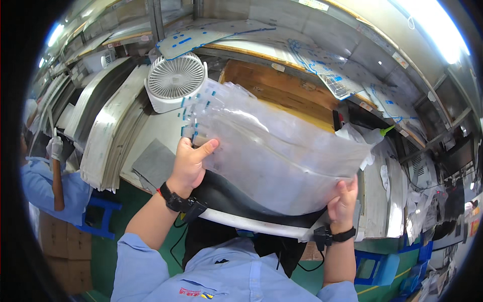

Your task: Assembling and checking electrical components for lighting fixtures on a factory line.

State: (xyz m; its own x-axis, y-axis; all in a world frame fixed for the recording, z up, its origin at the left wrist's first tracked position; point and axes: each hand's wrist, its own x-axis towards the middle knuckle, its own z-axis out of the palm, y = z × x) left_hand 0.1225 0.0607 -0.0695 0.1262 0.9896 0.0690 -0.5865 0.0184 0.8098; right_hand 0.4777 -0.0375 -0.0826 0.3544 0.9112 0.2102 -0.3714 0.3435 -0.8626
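Observation:
A large, translucent plastic sheet (pixel 282 156) is stretched between my two hands above the workbench. My left hand (pixel 193 158) pinches its left end, thumb on top, close to a row of small blue-green marks. At the lower right corner my right hand (pixel 343 204) grips the sheet between thumb and fingers. The sheet sags a little and shows long creases and shine. Beneath it lies a black curved surface (pixel 226 194) with a white front edge, partly hidden. A flat grey piece (pixel 157 163) rests on the bench left of my left hand.
A white fan (pixel 177 78) stands behind the sheet's left end. Stacked boards (pixel 113 133) line the left side. Behind the sheet are a wooden tray (pixel 289 93) and a green-tipped bottle (pixel 385 132). Blue-marked panels (pixel 201 38) lie on the shelf. A co-worker (pixel 53 181) is at far left.

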